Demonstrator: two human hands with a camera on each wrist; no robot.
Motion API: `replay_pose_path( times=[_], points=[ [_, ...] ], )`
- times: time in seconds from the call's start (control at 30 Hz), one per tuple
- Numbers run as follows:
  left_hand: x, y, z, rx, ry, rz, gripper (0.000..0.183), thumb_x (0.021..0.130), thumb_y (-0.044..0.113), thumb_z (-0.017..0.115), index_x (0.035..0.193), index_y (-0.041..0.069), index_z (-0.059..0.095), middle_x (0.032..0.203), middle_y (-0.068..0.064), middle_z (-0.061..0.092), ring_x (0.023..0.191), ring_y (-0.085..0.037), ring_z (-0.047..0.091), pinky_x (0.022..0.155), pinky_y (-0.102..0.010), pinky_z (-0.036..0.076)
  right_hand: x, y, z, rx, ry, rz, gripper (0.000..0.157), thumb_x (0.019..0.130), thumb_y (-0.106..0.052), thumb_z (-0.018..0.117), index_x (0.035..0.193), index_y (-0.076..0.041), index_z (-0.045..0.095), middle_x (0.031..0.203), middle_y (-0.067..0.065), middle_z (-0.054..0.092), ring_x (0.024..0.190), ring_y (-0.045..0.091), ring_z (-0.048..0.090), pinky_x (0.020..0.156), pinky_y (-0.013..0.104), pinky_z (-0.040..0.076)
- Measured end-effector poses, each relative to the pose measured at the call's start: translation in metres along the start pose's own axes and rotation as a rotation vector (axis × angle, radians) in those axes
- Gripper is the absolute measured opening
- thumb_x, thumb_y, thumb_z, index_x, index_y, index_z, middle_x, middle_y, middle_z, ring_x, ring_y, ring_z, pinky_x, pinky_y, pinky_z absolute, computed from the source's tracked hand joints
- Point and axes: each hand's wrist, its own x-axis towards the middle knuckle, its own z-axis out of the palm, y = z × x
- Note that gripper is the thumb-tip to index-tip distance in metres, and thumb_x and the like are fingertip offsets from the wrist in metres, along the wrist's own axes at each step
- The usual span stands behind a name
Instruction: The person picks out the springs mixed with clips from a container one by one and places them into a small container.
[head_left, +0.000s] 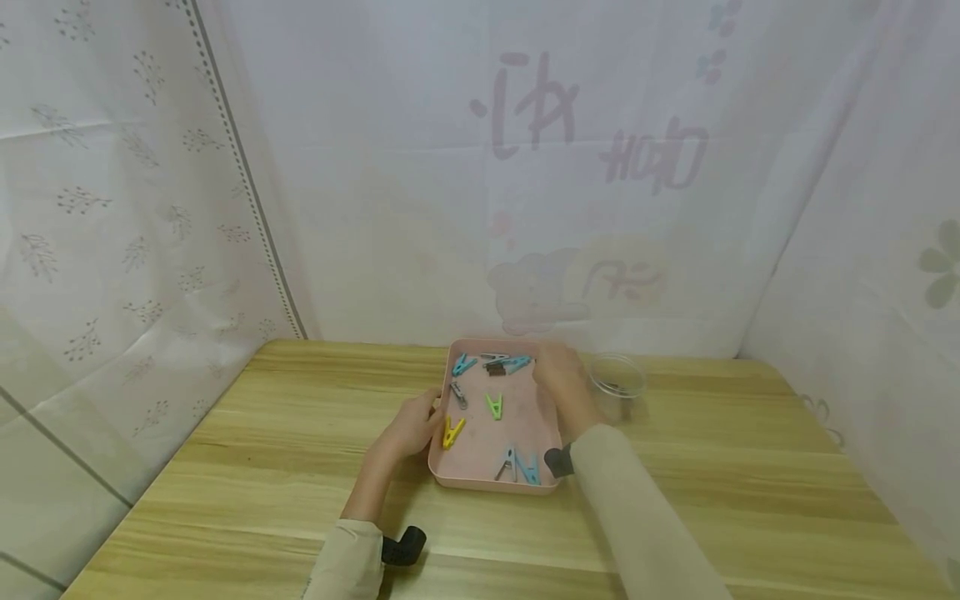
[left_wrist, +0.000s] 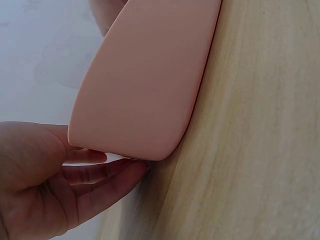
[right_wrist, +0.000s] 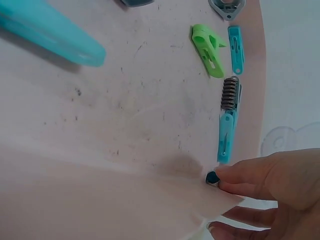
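With my left hand (head_left: 408, 425) gripping the left edge of the pink tray (head_left: 495, 485) near the tabletop's (head_left: 300, 467) far edge, I'd hold it steady and, with my right hand (head_left: 558, 375) pinching a small dark piece (right_wrist: 212, 178) by the tray's far right corner, avoid nudging the nearby blue clothespin (right_wrist: 226, 135).

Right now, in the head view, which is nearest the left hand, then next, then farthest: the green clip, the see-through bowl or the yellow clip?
1. Yellow clip: inside the pink tray, along its left side, close to the left hand.
2. Green clip: near the tray's middle.
3. See-through bowl: outside the tray, past its right side.
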Motion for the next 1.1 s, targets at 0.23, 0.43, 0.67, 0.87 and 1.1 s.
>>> replay_pose_path(
  times=[0.23, 0.43, 0.67, 0.87, 1.1],
  points=[
    [0.000, 0.000, 0.000, 0.009, 0.003, 0.003, 0.041, 0.109, 0.007, 0.049, 0.146, -0.009, 0.051, 0.100, -0.018, 0.071, 0.082, -0.022, 0.064, 0.068, -0.035, 0.054, 0.002, 0.001, 0.003, 0.016, -0.015, 0.022, 0.033, 0.097, 0.003, 0.050, 0.123, 0.000, 0.071, 0.113, 0.016, 0.068, 0.092, 0.032, 0.064, 0.076, 0.043, 0.057],
    [0.000, -0.001, 0.001, -0.006, 0.001, 0.003, 0.041, 0.110, 0.009, 0.049, 0.147, -0.009, 0.050, 0.096, -0.016, 0.070, 0.079, -0.021, 0.062, 0.068, -0.035, 0.054, 0.009, 0.003, 0.009, 0.013, -0.015, 0.052, 0.025, 0.101, 0.002, 0.048, 0.110, -0.002, 0.072, 0.097, 0.014, 0.067, 0.077, 0.028, 0.061, 0.056, 0.035, 0.049],
    [-0.002, 0.000, 0.001, -0.022, 0.001, 0.002, 0.040, 0.110, 0.008, 0.049, 0.147, -0.009, 0.051, 0.090, -0.013, 0.069, 0.073, -0.018, 0.060, 0.063, -0.031, 0.051, 0.015, 0.006, 0.013, 0.033, -0.025, 0.103, 0.022, 0.103, -0.001, 0.047, 0.090, -0.003, 0.066, 0.086, 0.013, 0.062, 0.070, 0.027, 0.059, 0.053, 0.034, 0.048],
    [-0.003, 0.001, 0.001, -0.014, 0.007, 0.003, 0.040, 0.110, 0.008, 0.049, 0.146, -0.008, 0.052, 0.089, -0.012, 0.068, 0.073, -0.018, 0.060, 0.063, -0.031, 0.051, 0.020, 0.008, 0.014, 0.030, -0.045, 0.097, 0.018, 0.103, -0.005, 0.053, 0.091, -0.002, 0.066, 0.086, 0.013, 0.062, 0.071, 0.027, 0.059, 0.053, 0.033, 0.047],
    [-0.002, 0.001, 0.001, -0.007, 0.016, 0.003, 0.038, 0.110, 0.009, 0.049, 0.144, -0.007, 0.054, 0.086, -0.010, 0.067, 0.072, -0.018, 0.060, 0.063, -0.031, 0.050, 0.023, 0.009, 0.013, 0.003, -0.043, 0.078, 0.014, 0.102, -0.009, 0.061, 0.107, -0.001, 0.071, 0.104, 0.016, 0.068, 0.083, 0.031, 0.063, 0.062, 0.041, 0.054]
  ],
)
